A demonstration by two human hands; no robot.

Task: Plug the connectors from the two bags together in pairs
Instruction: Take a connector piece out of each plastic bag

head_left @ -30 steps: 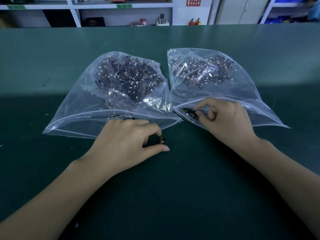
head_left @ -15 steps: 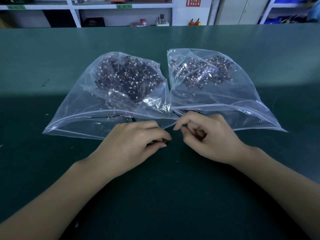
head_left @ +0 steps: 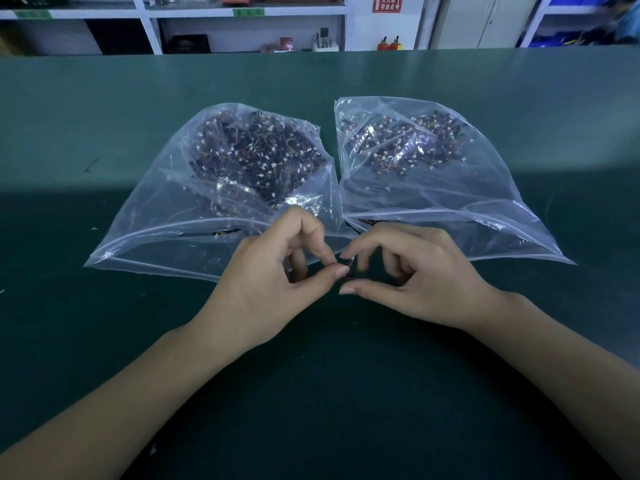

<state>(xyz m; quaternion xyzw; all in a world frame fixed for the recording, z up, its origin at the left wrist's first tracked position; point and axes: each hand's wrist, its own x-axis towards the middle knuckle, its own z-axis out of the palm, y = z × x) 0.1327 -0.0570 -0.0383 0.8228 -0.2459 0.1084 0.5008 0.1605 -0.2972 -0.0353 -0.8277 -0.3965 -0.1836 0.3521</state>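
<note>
Head view: the left hand (head_left: pixel 266 289) and the right hand (head_left: pixel 415 278) are brought tip to tip just above the dark green surface (head_left: pixel 329 393); a small dark connector (head_left: pixel 348 268) is pinched between thumb and forefinger of the left hand, and it is met there by the thumb and forefinger of the right hand; whether one piece or two is held cannot be made out, so much of it is hidden by the fingertips; the remaining fingers of both hands are curled loosely inward. Just beyond the left hand a clear zip bag (head_left: pixel 166 237) is laid flat, its open mouth turned toward the hands, its far end heaped with dark connectors on thin red and orange wires (head_left: pixel 256 154); just beyond the right hand a second clear bag (head_left: pixel 485 230) is laid the same way, a smaller heap of connectors (head_left: pixel 405 143) gathered at its far end; the two bags are seen touching along their inner edges, directly behind the meeting fingertips. Far past the bags, white shelving (head_left: pixel 149 26) is seen beyond the far edge of the surface.
</note>
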